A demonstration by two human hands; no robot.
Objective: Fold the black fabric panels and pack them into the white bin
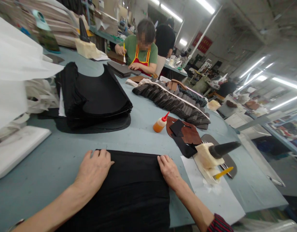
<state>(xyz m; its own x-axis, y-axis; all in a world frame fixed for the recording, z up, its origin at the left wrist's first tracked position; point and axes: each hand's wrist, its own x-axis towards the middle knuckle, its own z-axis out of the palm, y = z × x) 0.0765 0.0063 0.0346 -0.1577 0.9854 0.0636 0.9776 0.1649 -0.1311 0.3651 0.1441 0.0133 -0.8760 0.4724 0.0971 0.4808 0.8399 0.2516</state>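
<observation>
Both our hands at the far corners of a black fabric piece

We have a black fabric piece [136,190] lying on the blue-grey counter [141,137] right in front of us, its far edge running across between our two hands and its near part reaching the bottom of the view. Our left hand [95,169] lies over the far left corner, fingers together at the edge and thumb held apart from them on the cloth. Our right hand [168,169] touches the far right corner with its fingertips; its thumb is hidden, so we cannot tell whether it pinches the fabric. Beyond our left hand we see a thick black stack [100,93]. Past our right hand stand a red-tipped bottle [159,125] of orange liquid and, beside it, a brown piece [191,133] with black scraps on top. Nearer us, a cream block [204,154] bearing a black cone sits partly on white paper [223,204]. Across the counter, a co-worker [150,51] in a green top and red apron holds a yellow-handled brush [124,51]
</observation>
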